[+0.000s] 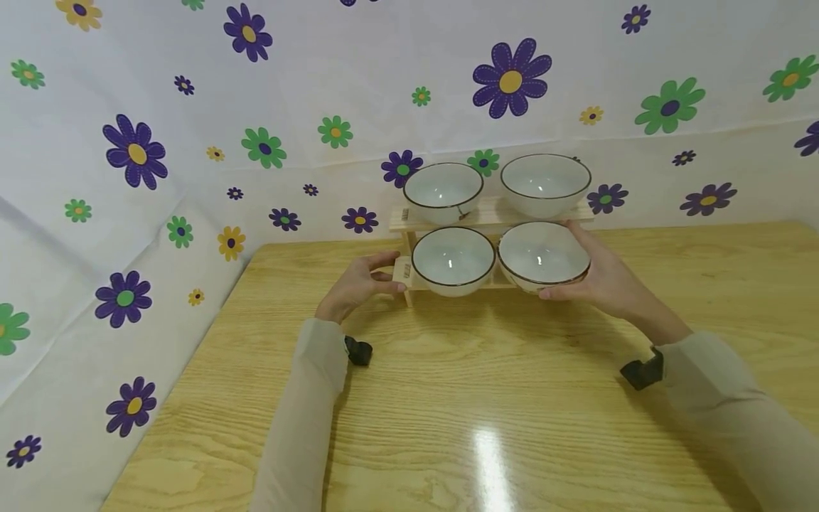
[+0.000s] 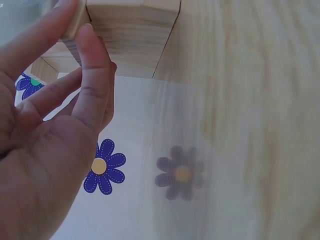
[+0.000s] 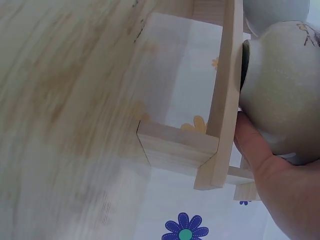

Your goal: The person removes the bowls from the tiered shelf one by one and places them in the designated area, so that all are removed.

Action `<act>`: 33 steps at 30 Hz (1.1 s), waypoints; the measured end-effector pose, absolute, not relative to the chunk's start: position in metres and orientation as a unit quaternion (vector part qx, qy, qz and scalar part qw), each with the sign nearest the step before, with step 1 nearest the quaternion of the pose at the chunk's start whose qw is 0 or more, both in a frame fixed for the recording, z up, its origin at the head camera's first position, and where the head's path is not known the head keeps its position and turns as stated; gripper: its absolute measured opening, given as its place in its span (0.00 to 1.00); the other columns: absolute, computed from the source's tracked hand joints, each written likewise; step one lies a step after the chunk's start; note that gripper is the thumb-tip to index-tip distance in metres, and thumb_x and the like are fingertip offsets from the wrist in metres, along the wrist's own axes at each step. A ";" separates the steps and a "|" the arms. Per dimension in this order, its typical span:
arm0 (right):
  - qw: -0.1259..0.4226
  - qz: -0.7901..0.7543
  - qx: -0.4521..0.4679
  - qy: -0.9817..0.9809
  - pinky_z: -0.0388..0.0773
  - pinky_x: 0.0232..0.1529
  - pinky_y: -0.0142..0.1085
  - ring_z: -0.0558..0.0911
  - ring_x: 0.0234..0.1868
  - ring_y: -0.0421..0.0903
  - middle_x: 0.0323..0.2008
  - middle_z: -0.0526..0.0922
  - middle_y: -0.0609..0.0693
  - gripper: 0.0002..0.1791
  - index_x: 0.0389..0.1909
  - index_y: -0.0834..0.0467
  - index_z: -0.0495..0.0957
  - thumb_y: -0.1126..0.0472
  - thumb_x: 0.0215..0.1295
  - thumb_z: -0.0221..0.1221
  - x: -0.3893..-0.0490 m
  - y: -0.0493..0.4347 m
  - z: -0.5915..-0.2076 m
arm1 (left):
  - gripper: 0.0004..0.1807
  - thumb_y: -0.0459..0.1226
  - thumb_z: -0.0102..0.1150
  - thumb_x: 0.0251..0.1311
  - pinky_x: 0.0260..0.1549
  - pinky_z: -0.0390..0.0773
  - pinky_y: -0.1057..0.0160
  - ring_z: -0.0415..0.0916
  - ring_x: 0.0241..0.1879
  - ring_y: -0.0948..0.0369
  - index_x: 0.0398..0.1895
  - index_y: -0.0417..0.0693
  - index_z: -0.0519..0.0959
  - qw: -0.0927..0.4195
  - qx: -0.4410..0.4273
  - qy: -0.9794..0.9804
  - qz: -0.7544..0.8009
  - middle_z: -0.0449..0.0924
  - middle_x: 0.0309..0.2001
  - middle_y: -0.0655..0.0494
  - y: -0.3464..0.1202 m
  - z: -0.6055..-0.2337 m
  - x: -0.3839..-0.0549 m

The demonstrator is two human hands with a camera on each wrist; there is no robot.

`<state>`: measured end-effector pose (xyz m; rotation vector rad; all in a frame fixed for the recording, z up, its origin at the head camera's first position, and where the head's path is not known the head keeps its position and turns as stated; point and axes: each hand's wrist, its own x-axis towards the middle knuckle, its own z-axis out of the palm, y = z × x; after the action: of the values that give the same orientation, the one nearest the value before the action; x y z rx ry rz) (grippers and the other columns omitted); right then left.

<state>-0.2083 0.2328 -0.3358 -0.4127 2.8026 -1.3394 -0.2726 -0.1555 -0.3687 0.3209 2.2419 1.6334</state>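
Observation:
A two-tier wooden rack [image 1: 491,213] stands on the table and bears white bowls with dark rims. My right hand [image 1: 604,274] grips the lower right bowl [image 1: 544,252] from its right side, one digit at the front below the rim and others at the back. In the right wrist view, that bowl [image 3: 285,90] sits at the shelf with a finger low against its side. At the rack's left end, my left hand [image 1: 361,284] pinches the lower shelf's tip [image 1: 402,270]. The left wrist view shows fingertips on the wood [image 2: 130,40]. Beside the gripped bowl stands the lower left bowl [image 1: 453,259].
On the upper shelf are a left bowl [image 1: 443,192] and a right bowl [image 1: 545,185]. Behind the rack hangs a white cloth [image 1: 371,64] with printed flowers, meeting the back of the wooden table [image 1: 409,405]. The cloth also runs along the left edge.

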 end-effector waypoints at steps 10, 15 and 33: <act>-0.019 -0.429 -0.133 0.893 0.58 0.66 0.75 0.58 0.72 0.77 0.79 0.48 0.71 0.68 0.83 0.61 0.40 0.57 0.50 0.78 -0.198 0.240 -0.339 | 0.44 0.27 0.68 0.63 0.66 0.72 0.47 0.74 0.63 0.44 0.80 0.40 0.58 0.176 0.113 0.800 0.563 0.64 0.75 0.42 -0.159 -0.368 -0.271; -0.017 -0.423 -0.130 0.897 0.58 0.65 0.76 0.57 0.73 0.77 0.80 0.47 0.70 0.68 0.84 0.59 0.40 0.56 0.51 0.78 -0.196 0.242 -0.340 | 0.44 0.30 0.69 0.64 0.68 0.70 0.46 0.73 0.65 0.44 0.81 0.43 0.59 0.176 0.110 0.808 0.552 0.64 0.74 0.41 -0.161 -0.368 -0.271; -0.033 -0.457 -0.173 0.872 0.69 0.61 0.69 0.65 0.66 0.73 0.77 0.52 0.73 0.69 0.83 0.61 0.45 0.66 0.43 0.80 -0.174 0.239 -0.341 | 0.41 0.30 0.67 0.65 0.68 0.70 0.44 0.70 0.66 0.44 0.80 0.43 0.61 0.170 0.112 0.814 0.544 0.71 0.68 0.37 -0.160 -0.369 -0.272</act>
<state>-0.1737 0.2390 -0.3410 -0.5552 2.7988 -1.4660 -0.2720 -0.1600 -0.3692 0.3171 2.3119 1.5462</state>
